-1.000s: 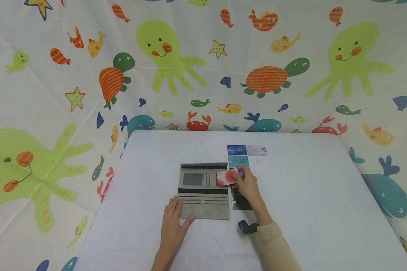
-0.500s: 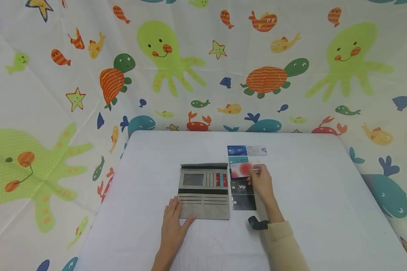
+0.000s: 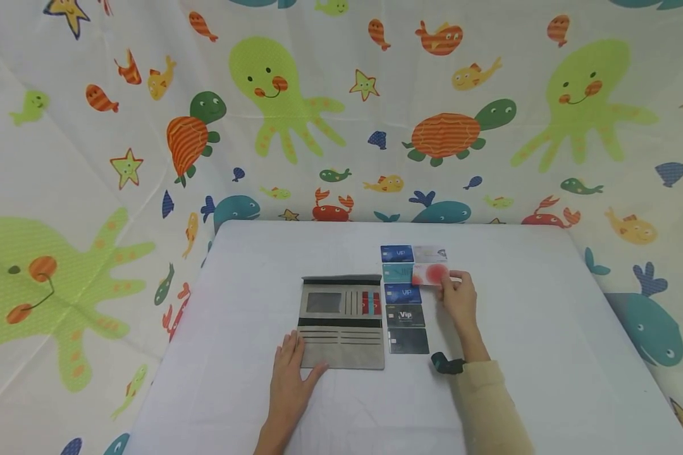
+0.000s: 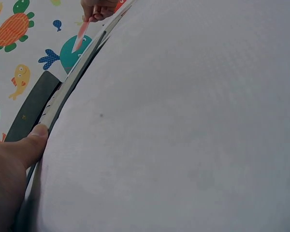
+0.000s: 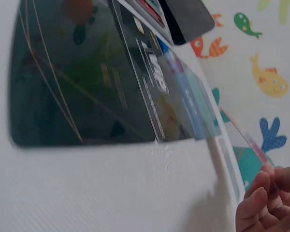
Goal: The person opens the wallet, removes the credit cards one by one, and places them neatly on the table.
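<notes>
A grey wallet (image 3: 360, 355) lies unfolded on the table, with red and blue cards (image 3: 371, 303) in its upper right slots. The left hand (image 3: 289, 380) rests on its lower left edge, fingers straight; in the left wrist view the thumb (image 4: 35, 142) touches the edge. The right hand (image 3: 460, 299) pinches a pink and white card (image 3: 429, 274) by its right end, right of a teal card (image 3: 396, 273). In the right wrist view that card (image 5: 257, 147) shows edge-on, tilted above the table, between thumb and fingers (image 5: 270, 193).
Right of the wallet lie a blue VIP card (image 3: 397, 254), a silver card (image 3: 430, 254), a second blue card (image 3: 403, 294), a black Vip card (image 3: 406, 315) and a dark card (image 3: 408, 341). A curtain with sea animals (image 3: 444, 133) hangs behind the white table (image 3: 233, 297).
The right hand has carried the pink and white card from over the wallet's upper right slots to the right, past the card column. The left hand has stayed in place.
</notes>
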Available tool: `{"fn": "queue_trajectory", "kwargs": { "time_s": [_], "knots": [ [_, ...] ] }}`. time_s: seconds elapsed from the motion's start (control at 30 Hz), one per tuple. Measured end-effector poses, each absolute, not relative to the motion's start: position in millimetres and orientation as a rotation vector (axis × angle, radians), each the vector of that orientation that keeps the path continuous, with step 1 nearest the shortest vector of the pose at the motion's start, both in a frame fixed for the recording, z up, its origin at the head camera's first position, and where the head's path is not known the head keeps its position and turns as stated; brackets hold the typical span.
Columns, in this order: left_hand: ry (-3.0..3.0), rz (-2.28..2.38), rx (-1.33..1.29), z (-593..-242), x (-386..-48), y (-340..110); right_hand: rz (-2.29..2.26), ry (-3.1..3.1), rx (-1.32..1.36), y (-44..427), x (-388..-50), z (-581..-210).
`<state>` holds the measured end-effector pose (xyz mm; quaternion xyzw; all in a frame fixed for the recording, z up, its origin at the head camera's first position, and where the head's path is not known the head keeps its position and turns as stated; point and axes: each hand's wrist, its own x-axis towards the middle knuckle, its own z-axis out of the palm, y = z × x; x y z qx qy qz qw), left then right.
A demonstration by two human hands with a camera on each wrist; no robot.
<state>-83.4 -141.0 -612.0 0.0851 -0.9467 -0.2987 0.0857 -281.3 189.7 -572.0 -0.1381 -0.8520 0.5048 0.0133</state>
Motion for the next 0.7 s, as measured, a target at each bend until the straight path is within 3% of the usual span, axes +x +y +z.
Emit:
{"fn": "queue_trajectory", "kwargs": {
  "time_s": [0.37, 0.7],
  "knots": [
    [-2.809, -0.903, 0.264, -613.5, -82.4, -141.2, 1.544, -2.621, -0.523, 204.1, -294.9, -578.0],
    [-2.832, -0.928, 0.274, -612.2, -82.7, -141.8, 1.236, -2.645, -0.495, 200.8, -299.8, -584.2]
  ]
}}
